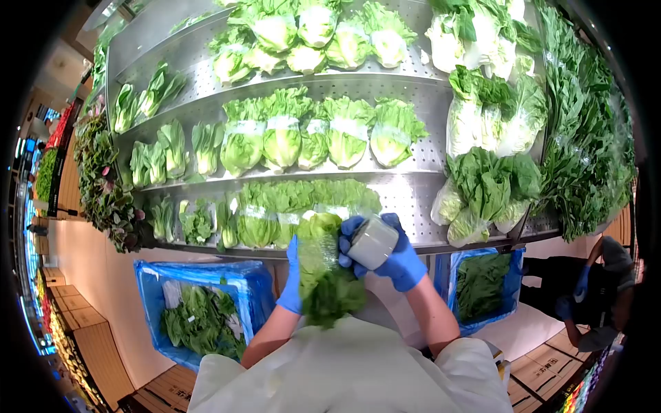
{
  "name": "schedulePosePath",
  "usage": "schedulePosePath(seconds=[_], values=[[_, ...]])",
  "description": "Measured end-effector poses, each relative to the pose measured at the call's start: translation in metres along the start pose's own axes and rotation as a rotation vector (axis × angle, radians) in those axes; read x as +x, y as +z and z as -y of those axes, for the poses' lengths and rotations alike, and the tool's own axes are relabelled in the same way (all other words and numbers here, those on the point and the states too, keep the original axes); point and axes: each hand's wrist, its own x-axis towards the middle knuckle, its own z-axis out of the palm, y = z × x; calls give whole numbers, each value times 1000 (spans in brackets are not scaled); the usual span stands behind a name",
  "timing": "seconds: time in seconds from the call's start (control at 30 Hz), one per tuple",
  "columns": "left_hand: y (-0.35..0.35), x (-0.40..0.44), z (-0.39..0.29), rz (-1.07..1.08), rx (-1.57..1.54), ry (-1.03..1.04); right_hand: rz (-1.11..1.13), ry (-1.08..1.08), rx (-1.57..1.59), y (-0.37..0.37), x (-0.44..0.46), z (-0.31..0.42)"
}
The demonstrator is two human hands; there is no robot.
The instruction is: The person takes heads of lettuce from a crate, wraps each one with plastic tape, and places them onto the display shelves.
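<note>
In front of my chest, my left hand (pixel 292 279), in a blue glove, grips a head of lettuce (pixel 320 258) along its left side. The leafy end hangs down towards me, and shiny clear film shows round its middle. My right hand (pixel 396 258), also gloved in blue, is wrapped round a whitish roll of clear film (pixel 374 243), just right of the lettuce. Some of the right fingers lie between roll and lettuce; whether they touch the leaves I cannot tell. Behind both hands, a row of banded lettuces (pixel 260 224) stands on the lowest shelf.
Metal shelves (pixel 406 199) hold bok choy (pixel 172 148) at left, more lettuces (pixel 282 134) in the middle and bagged greens (pixel 482 179) at right. Blue-lined crates of greens stand below, left (pixel 148 303) and right (pixel 516 275). A person (pixel 585 296) in dark clothes is at right.
</note>
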Motion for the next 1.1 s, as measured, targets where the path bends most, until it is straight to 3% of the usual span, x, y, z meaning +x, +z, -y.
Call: schedulePosePath(seconds=[0.03, 0.07, 0.1, 0.13, 0.2, 0.23, 0.33, 0.37, 0.43, 0.5, 0.53, 0.57, 0.63, 0.67, 0.73, 0.9, 0.97, 1.0, 1.1], values=[[-36, 8, -7, 232, -88, 11, 9, 148, 282, -3, 14, -2], [-52, 12, -21, 252, -89, -21, -95, -19, -124, -2, 18, -4], [-51, 18, -36, 272, -90, -54, -138, -105, -328, -11, 25, -6], [-48, 15, -45, 56, -24, -34, -201, -183, -534, -19, 31, -8], [15, 20, -62, -292, 48, -53, -193, -126, 217, -68, 39, -8], [31, 28, -75, -433, 176, -38, -327, -67, 556, -69, 34, -5], [59, 57, -122, -553, 544, -21, -406, -114, 527, -83, 20, -9], [76, 72, -132, -379, 558, 14, -476, -168, 583, -93, 15, -17], [92, 110, -157, -112, 1447, 201, -556, -232, 637, -106, 6, -29], [139, 150, -163, 301, 2225, 468, -548, -273, 774, -116, -3, -39], [151, 168, -168, 615, 2562, 617, -557, -277, 699, -123, -8, -44], [151, 185, -169, 614, 2558, 616, -561, -278, 698, -124, -10, -45], [142, 217, -172, 1418, 2776, 892, -620, -293, 637, -124, -15, -47], [128, 232, -177, 1419, 2775, 889, -621, -292, 639, -124, -17, -47], [90, 256, -188, 1748, 2631, 891, -643, -403, 599, -121, -21, -47], [58, 266, -200, 1831, 2597, 683, -630, -449, 674, -127, -42, -48], [63, 263, -201, 1683, 2617, 427, -651, -455, 672, -127, -48, -50], [84, 254, -193, 1574, 2706, 80, -655, -469, 705, -126, -49, -50], [79, 251, -193, 1553, 2771, 34, -636, -463, 725, -121, -47, -47]])
